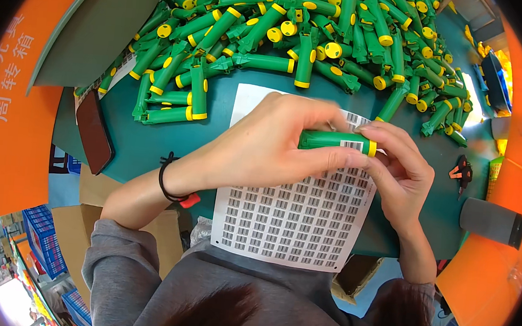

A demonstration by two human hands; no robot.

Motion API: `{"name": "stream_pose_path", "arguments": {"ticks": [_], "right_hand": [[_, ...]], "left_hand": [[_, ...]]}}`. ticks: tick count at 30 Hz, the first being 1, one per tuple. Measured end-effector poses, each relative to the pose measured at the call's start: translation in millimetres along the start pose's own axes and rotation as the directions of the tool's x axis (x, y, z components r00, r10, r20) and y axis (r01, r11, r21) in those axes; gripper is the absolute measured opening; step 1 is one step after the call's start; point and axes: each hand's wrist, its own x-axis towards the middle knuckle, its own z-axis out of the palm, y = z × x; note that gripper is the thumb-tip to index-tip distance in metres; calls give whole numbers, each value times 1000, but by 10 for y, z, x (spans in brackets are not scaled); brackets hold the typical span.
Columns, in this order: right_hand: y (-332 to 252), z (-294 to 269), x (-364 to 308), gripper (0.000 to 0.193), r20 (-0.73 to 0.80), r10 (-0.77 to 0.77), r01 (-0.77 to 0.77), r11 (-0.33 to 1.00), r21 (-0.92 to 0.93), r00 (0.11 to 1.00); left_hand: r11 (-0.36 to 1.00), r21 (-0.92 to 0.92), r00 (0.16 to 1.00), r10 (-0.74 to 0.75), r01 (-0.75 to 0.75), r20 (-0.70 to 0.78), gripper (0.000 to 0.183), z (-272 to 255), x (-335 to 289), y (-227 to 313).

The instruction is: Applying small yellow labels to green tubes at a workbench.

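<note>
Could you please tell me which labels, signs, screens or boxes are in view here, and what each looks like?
Label sheet: white, rows of small barcode stickers, under both hands.
Sticker: small, white, on the green toy tube both hands hold.
Phone: dark screen, table's left edge.
Orange crate: left, white characters.
Cardboard box: brown, lower left.

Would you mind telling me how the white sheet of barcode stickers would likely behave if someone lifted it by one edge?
The sticker sheet looks thin and flat, so it would probably flop and feel light. Its near edge overhangs the teal table, so a push might slide it off. Both hands hover above it holding a green tube.
</note>
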Motion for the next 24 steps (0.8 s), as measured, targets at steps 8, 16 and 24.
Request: {"name": "stream_pose_path", "arguments": {"ticks": [8,16,24], "right_hand": [[-1,40,2,35,-32,36,-37,999,-19,999],[-85,-226,127,36,-72,8,-42,876,-481,997],[130,-246,105,31,0,79,-49,610,-791,997]], "left_hand": [[900,-61,818,-362,431,446,39,-144,54,47],[710,690,920,351,-142,-173,29,-968,-76,472],[75,984,682,713,159,-165,25,-1833,13,648]]}}
